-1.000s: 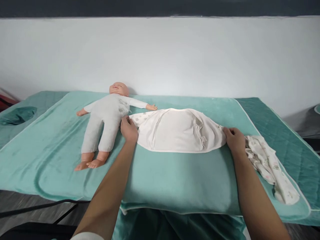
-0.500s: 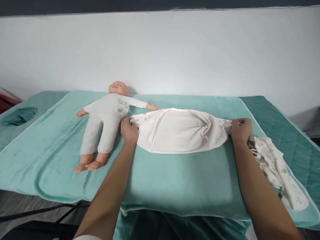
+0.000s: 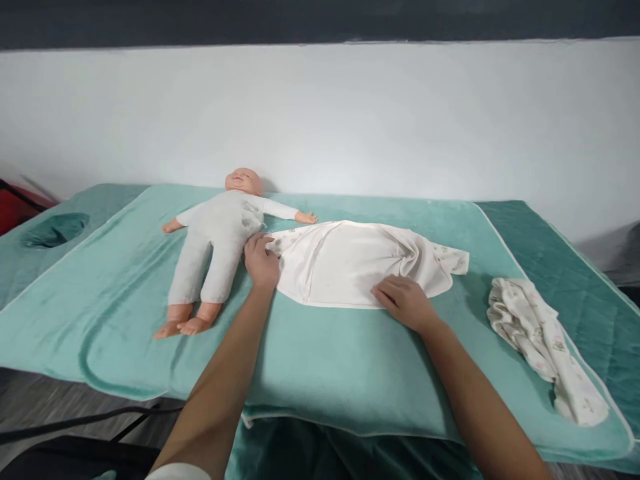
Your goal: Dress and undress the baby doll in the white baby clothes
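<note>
A white baby shirt [image 3: 345, 267] lies spread on the mint-green mat, with small prints on its sleeves and some creases on its right half. My left hand [image 3: 261, 261] is closed over the end of the left sleeve, close beside the doll's hip. Across the shirt's lower edge, right of its middle, lies my right hand [image 3: 403, 300], its fingers outstretched and pointing left. The fingertips touch the cloth without gripping it. The right sleeve [image 3: 453, 259] lies free on the mat. A baby doll [image 3: 215, 233] in a white cloth body lies face up to the left, one arm reaching towards the shirt.
A crumpled printed baby garment [image 3: 540, 340] lies at the right side of the mint-green mat [image 3: 125, 320]. Darker green padding [image 3: 565, 267] extends underneath. The white wall [image 3: 320, 120] rises behind the far edge. A red object [image 3: 20, 207] stands at the far left.
My right hand has let go of the right sleeve and moved left onto the shirt's lower edge. My left hand stays at the left sleeve. The view has tilted slightly up.
</note>
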A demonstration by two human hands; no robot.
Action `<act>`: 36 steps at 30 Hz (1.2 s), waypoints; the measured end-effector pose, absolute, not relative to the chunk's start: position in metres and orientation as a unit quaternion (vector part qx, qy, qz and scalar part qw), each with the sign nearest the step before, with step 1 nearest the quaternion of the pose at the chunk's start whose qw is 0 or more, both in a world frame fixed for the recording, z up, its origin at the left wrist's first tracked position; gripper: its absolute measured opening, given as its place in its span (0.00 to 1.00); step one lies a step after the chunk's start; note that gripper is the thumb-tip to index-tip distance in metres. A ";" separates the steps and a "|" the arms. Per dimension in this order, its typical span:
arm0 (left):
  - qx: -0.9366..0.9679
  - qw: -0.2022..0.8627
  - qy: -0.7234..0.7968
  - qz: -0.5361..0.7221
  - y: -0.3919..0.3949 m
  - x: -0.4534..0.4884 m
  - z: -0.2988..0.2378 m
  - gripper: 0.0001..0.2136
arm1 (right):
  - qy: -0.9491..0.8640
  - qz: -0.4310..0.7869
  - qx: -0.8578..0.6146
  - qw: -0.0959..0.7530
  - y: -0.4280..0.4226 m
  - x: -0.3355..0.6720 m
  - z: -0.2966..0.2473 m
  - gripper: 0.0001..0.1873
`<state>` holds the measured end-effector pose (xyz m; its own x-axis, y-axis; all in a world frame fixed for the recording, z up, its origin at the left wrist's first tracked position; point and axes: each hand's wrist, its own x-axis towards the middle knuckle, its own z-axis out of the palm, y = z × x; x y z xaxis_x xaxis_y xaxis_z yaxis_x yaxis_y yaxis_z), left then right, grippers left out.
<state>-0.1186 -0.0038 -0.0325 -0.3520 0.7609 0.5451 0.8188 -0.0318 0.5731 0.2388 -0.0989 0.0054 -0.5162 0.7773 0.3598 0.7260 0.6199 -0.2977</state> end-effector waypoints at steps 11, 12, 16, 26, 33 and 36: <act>-0.800 -0.013 -0.519 -0.300 -0.113 -0.095 -0.021 0.11 | -0.865 -0.024 -0.461 0.199 -0.104 0.237 0.000 0.25; -0.804 -0.012 -0.517 -0.293 -0.117 -0.094 -0.020 0.12 | -0.863 -0.025 -0.464 0.197 -0.104 0.238 -0.001 0.25; -0.801 0.012 -0.529 -0.280 -0.119 -0.092 -0.019 0.16 | -0.858 -0.010 -0.478 0.190 -0.102 0.240 -0.004 0.26; -0.719 -0.046 -0.555 -0.416 -0.127 -0.109 0.001 0.15 | -0.731 0.209 -0.553 0.340 -0.106 0.241 0.036 0.24; -0.612 -0.006 -0.646 -0.456 -0.096 -0.203 0.054 0.08 | -0.726 0.355 -0.459 0.368 -0.012 0.107 0.067 0.17; -0.576 0.016 -0.696 -0.428 -0.063 -0.262 0.049 0.13 | -0.749 0.330 -0.446 0.361 0.056 0.030 0.055 0.25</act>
<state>-0.2621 -0.0629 0.0487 -0.3355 0.7882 0.5159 0.8162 -0.0303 0.5770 0.0298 0.0561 0.0549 -0.3410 0.9072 0.2463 0.4299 0.3835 -0.8174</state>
